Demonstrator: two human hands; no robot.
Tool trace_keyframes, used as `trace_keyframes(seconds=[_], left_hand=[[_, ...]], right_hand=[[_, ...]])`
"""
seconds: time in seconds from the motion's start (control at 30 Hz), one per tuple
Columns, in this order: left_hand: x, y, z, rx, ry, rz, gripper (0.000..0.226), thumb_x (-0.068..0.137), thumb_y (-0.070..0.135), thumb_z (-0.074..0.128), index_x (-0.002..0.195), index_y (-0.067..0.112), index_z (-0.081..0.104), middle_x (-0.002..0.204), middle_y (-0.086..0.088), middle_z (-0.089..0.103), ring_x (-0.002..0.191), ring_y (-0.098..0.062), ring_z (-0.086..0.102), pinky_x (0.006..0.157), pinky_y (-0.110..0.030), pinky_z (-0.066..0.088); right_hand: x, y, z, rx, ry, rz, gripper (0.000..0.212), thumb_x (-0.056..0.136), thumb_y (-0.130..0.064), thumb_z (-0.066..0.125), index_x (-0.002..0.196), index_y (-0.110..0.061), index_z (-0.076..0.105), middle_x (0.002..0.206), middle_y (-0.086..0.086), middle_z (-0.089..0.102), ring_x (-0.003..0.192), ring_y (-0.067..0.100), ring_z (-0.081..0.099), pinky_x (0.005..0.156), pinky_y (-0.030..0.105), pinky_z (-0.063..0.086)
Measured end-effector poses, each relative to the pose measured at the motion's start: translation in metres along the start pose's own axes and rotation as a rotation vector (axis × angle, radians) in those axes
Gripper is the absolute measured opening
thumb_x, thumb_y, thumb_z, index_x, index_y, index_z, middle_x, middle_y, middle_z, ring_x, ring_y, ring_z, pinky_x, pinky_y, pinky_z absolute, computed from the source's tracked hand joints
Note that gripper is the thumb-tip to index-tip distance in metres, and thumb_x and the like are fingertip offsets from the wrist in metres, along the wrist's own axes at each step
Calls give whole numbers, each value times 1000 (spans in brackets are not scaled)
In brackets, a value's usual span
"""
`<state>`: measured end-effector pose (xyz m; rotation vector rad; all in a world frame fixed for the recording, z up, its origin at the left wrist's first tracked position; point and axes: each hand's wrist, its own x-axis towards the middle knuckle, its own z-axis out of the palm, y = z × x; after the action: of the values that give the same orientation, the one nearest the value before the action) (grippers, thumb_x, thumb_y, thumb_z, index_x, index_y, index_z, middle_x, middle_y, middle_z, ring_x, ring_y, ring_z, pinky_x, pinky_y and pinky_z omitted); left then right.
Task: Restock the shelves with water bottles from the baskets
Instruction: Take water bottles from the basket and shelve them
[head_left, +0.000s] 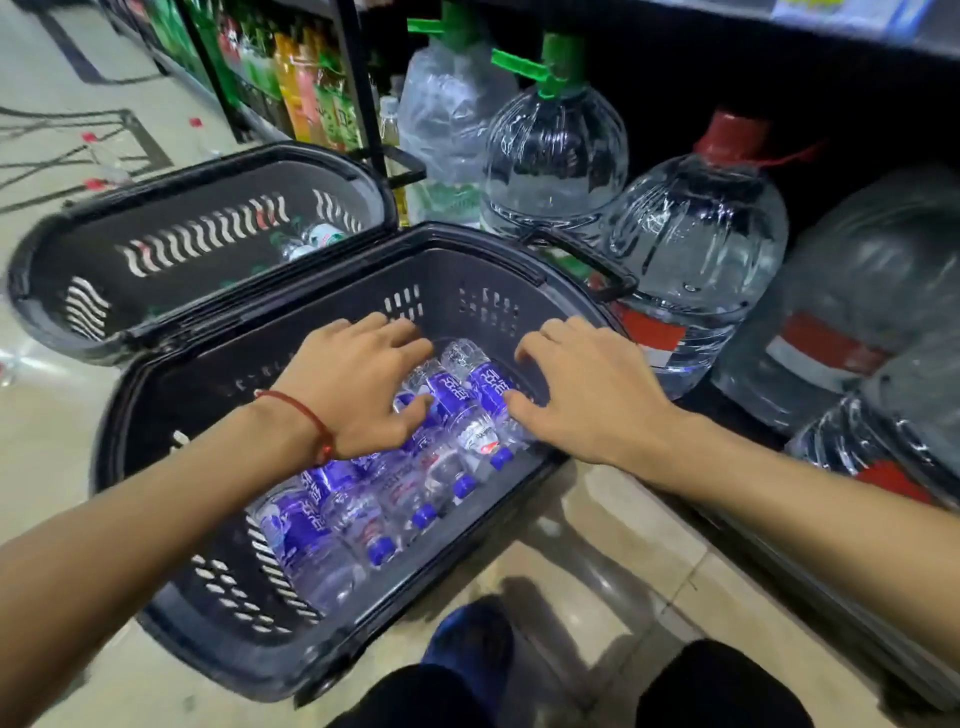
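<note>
1. A dark near basket (457, 291) stands on the tiled floor (597, 545), beside the bottom shelf (727, 410).
2. Small water bottles (363, 509) with purple labels and caps lie on their sides inside it.
3. The left hand (358, 384) reaches in, fingers spread, its grip unclosed, thumb touching a bottle.
4. The right hand (587, 395) is likewise spread, thumb against the bottles, holding nothing.
5. A second basket (208, 239) sits just behind.
6. Large water jugs (696, 249) stand on the shelf.
</note>
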<state>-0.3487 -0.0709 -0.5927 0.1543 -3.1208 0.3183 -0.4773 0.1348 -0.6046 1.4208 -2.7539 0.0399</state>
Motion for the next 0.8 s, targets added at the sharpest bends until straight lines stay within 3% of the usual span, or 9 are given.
trace_keyframes(seconds=[0.2, 0.33, 0.47, 0.53, 0.6, 0.7, 0.8], left_hand=[[-2, -26, 44, -65, -12, -58, 59, 86, 62, 41, 130, 27, 61, 119, 5, 63, 105, -21, 60, 84, -42, 55], [4, -36, 63, -78, -40, -62, 59, 84, 60, 40, 128, 26, 61, 118, 5, 63, 104, -21, 60, 84, -42, 55], [8, -40, 78, -106, -63, -60, 57, 85, 60, 37, 126, 28, 62, 118, 6, 63, 104, -21, 60, 85, -42, 54], [10, -42, 84, -118, -71, -54, 59, 85, 61, 34, 127, 29, 60, 119, 7, 62, 106, -20, 60, 87, -42, 53], [12, -43, 90, -138, -81, -54, 60, 85, 61, 31, 126, 29, 60, 120, 7, 62, 107, -21, 60, 88, -43, 53], [12, -42, 96, -148, -86, -67, 56, 86, 60, 35, 125, 29, 59, 121, 7, 62, 106, -21, 60, 88, -43, 53], [10, -38, 102, -163, -53, -79, 53, 85, 57, 39, 122, 27, 62, 118, 6, 65, 102, -21, 62, 84, -41, 55]], right_hand=[[59, -1, 29, 87, -175, 2, 45, 94, -58, 58, 123, -23, 60, 117, -1, 62, 115, 24, 56, 79, 37, 38], [110, 1, 69, 99, -403, 105, 47, 94, -53, 62, 123, -16, 57, 124, 9, 65, 105, 31, 60, 82, 39, 47], [144, 0, 106, 55, -751, 187, 75, 98, -60, 61, 139, 1, 53, 121, 19, 66, 106, 37, 63, 83, 35, 47], [152, 5, 121, 75, -850, 228, 89, 97, -66, 55, 146, 8, 47, 138, 23, 61, 120, 39, 63, 93, 39, 49], [156, 13, 136, 123, -902, 240, 95, 93, -71, 54, 142, 10, 49, 139, 21, 60, 107, 32, 63, 96, 41, 51], [161, 23, 151, 265, -910, 304, 78, 88, -64, 70, 121, 6, 59, 111, 11, 61, 97, 30, 63, 89, 38, 58], [157, 25, 153, 419, -927, 365, 64, 85, -48, 81, 118, 0, 56, 117, 14, 56, 112, 36, 67, 97, 49, 59]])
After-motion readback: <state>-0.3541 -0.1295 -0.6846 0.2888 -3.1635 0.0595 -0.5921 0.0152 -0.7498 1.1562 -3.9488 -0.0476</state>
